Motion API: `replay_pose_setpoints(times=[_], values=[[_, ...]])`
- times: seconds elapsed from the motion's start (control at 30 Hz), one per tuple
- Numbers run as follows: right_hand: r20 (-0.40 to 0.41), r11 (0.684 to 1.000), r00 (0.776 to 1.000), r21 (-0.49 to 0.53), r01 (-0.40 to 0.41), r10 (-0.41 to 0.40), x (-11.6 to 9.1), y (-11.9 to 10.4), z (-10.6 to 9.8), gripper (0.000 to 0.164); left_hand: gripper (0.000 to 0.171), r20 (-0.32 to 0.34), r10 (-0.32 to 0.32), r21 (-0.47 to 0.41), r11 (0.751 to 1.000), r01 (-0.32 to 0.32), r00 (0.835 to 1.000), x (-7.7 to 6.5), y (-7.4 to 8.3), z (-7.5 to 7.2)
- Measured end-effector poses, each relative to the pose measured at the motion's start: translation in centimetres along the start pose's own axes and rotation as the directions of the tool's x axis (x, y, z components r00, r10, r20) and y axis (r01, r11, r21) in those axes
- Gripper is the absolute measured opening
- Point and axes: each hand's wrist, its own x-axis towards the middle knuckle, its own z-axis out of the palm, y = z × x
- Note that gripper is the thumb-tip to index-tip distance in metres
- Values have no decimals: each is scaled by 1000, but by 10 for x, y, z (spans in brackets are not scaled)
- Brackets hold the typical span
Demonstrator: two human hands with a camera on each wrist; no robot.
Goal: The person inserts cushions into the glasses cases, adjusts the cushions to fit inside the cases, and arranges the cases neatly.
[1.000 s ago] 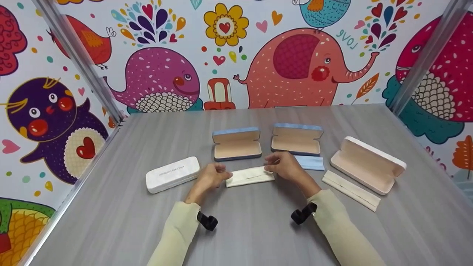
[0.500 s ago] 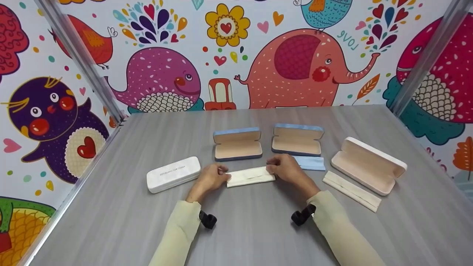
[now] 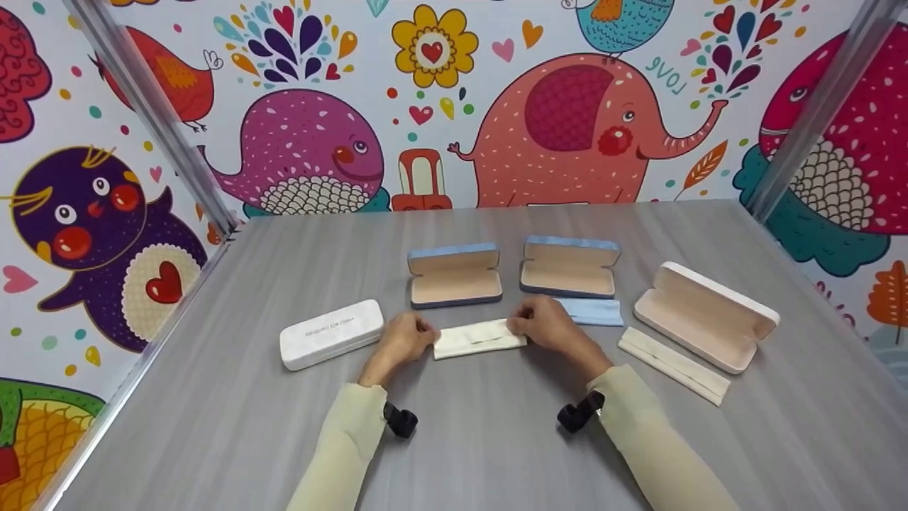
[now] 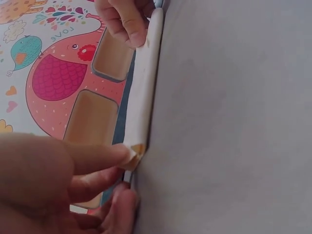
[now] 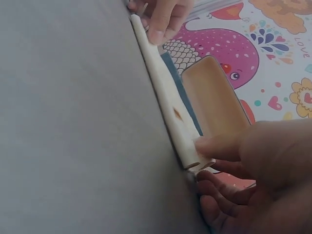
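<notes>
1. The folded cream cloth (image 3: 479, 338) lies crosswise on the table (image 3: 482, 440), just in front of the left open blue case (image 3: 455, 287). I notice its flap edge gaping a little near the middle; an uneven pull could spread that gap and undo the fold. I cannot tell whether its ends are lifted.
2. The left grip (image 3: 404, 338) is closed to a pinch on the cloth's left end, where the layers part slightly. If I let that pinch slacken, they could slide apart.
3. The right grip (image 3: 550, 325) pinches the right end, equally narrow. Harder tension here than opposite could skew or crease the cloth.
4. The blue cloth (image 3: 596, 313) is partly hidden behind the right grip; I judge a stray knuckle could drag it.
5. Too much forward push could bump the left open blue case.
6. The closed white case (image 3: 332, 334) sits just beside the left grip, so a sideways swing could nudge it.
7. The second cream cloth (image 3: 672, 365), right of the forearm, could catch a sleeve.
</notes>
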Motion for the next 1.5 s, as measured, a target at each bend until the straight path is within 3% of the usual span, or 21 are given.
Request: replay_pose_setpoints(times=[0.13,0.27,0.4,0.57,0.83,1.17,1.27,1.4,1.5], values=[[10,1000,1000,28,3,-3,-1,-2,-2,14,15,64,-56,-143,988,65,996,0,-2,-6],[27,998,999,64,20,-22,-1,-4,-3,16,16,128,-96,-324,937,133,987,2,-6,-9],[73,991,997,134,-9,-1,0,-4,-2,18,16,171,-99,-409,898,162,980,6,-7,-10],[88,974,996,225,-27,7,2,-1,-3,17,19,175,-105,-437,883,173,979,8,-5,-9],[132,959,991,280,-42,5,4,2,-5,22,24,147,-111,-484,858,170,983,10,-10,-7],[207,942,978,326,-78,9,4,-1,-8,34,39,207,-71,-546,819,175,976,7,-16,-10],[234,926,972,361,-108,22,4,-2,-8,37,42,236,-68,-579,791,196,969,7,-17,-12],[246,888,966,422,-182,81,3,-1,-8,40,45,269,-57,-647,729,224,961,6,-15,-13],[226,860,964,455,-230,138,3,0,-8,41,46,256,-59,-695,683,226,965,6,-14,-12]])
